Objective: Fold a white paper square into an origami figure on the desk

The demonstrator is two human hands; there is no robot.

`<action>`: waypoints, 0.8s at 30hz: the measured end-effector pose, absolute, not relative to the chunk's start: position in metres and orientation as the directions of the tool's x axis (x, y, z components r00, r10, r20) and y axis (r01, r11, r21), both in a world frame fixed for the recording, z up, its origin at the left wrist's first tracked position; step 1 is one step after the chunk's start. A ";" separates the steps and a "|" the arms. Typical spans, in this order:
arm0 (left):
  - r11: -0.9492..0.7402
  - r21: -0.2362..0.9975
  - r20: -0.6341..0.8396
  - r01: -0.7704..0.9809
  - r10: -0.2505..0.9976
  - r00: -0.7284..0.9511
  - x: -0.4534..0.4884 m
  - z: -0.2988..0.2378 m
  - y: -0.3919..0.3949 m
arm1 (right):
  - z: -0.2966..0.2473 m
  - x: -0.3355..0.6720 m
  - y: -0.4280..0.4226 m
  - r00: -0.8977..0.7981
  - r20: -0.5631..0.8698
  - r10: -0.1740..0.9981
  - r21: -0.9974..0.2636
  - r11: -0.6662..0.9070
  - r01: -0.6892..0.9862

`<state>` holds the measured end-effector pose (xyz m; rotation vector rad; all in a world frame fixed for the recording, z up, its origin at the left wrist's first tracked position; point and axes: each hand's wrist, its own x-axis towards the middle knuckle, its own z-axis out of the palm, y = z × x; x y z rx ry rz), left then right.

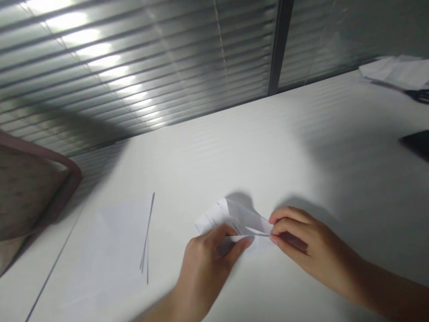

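- White folded paper [231, 219], printed along one edge, is held up between my hands, just over the tabletop [234, 156].
- My left hand [204, 273] has its fingers [236, 237] closed on the paper's near side.
- My right hand [311, 246] has its fingers [279, 221] pinching the pointed end.
- Left of them lies a flat paper sheet [110, 250] with thin paper strips [146, 237] along it.
- Farther out: a paper stack [395, 71], a dark object [415, 143], a pink-rimmed chair back [30, 188], window blinds [134, 67].
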<state>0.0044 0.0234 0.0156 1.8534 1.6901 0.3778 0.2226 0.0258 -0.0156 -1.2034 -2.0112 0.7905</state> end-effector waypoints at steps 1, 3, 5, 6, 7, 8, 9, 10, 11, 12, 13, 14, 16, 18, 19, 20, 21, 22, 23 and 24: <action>-0.002 0.600 -0.193 0.800 0.970 0.148 0.004 0.015 0.024 | -0.016 0.222 0.025 -0.360 0.233 0.904 -0.759 0.400 0.514; 0.012 0.607 -0.211 0.795 0.966 0.147 0.003 0.015 0.025 | -0.017 0.222 0.024 -0.360 0.248 0.900 -0.740 0.415 0.529; 0.019 0.610 -0.221 0.792 0.964 0.146 0.003 0.015 0.026 | -0.017 0.221 0.023 -0.361 0.261 0.895 -0.720 0.429 0.545; 0.023 0.610 -0.224 0.792 0.964 0.144 0.003 0.015 0.026 | -0.017 0.221 0.022 -0.361 0.266 0.894 -0.709 0.435 0.555; 0.029 0.608 -0.229 0.793 0.963 0.140 0.004 0.016 0.027 | -0.016 0.221 0.022 -0.361 0.274 0.892 -0.697 0.442 0.564; 0.036 0.603 -0.235 0.797 0.962 0.135 0.004 0.016 0.027 | -0.015 0.221 0.022 -0.363 0.279 0.889 -0.685 0.449 0.574; 0.039 0.597 -0.240 0.801 0.962 0.132 0.004 0.017 0.028 | -0.014 0.221 0.023 -0.367 0.285 0.885 -0.672 0.458 0.582; 0.042 0.589 -0.243 0.807 0.962 0.128 0.005 0.018 0.028 | -0.013 0.221 0.023 -0.373 0.292 0.880 -0.658 0.468 0.589; 0.048 0.580 -0.251 0.813 0.960 0.122 0.005 0.019 0.029 | -0.011 0.222 0.023 -0.383 0.299 0.874 -0.644 0.481 0.595; 0.057 0.572 -0.263 0.818 0.958 0.117 0.006 0.019 0.029 | -0.010 0.222 0.024 -0.394 0.306 0.867 -0.630 0.495 0.599; 0.068 0.566 -0.278 0.822 0.954 0.113 0.006 0.020 0.030 | -0.010 0.223 0.024 -0.403 0.312 0.860 -0.616 0.506 0.603; 0.077 0.563 -0.289 0.823 0.951 0.109 0.006 0.020 0.030 | -0.009 0.224 0.024 -0.411 0.317 0.855 -0.603 0.516 0.608; 0.091 0.555 -0.310 0.827 0.945 0.104 0.007 0.020 0.031 | -0.010 0.225 0.023 -0.427 0.318 0.847 -0.581 0.530 0.618; 0.096 0.551 -0.317 0.829 0.943 0.102 0.006 0.019 0.031 | -0.011 0.227 0.022 -0.442 0.311 0.842 -0.566 0.537 0.625; 0.099 0.549 -0.319 0.830 0.942 0.099 0.006 0.018 0.031 | -0.011 0.228 0.021 -0.450 0.310 0.837 -0.560 0.544 0.626; 0.103 0.550 -0.322 0.829 0.942 0.097 0.006 0.018 0.031 | -0.011 0.228 0.021 -0.457 0.310 0.834 -0.554 0.549 0.625; 0.108 0.552 -0.324 0.827 0.942 0.093 0.006 0.017 0.031 | -0.012 0.229 0.020 -0.459 0.314 0.831 -0.550 0.553 0.626; 0.113 0.557 -0.325 0.823 0.941 0.091 0.005 0.017 0.031 | -0.012 0.230 0.020 -0.460 0.317 0.830 -0.546 0.556 0.627; 0.117 0.560 -0.327 0.820 0.941 0.089 0.005 0.017 0.031 | -0.012 0.230 0.019 -0.461 0.318 0.828 -0.543 0.558 0.627; 0.122 0.562 -0.330 0.818 0.940 0.087 0.005 0.017 0.031 | -0.012 0.230 0.019 -0.464 0.319 0.826 -0.540 0.561 0.627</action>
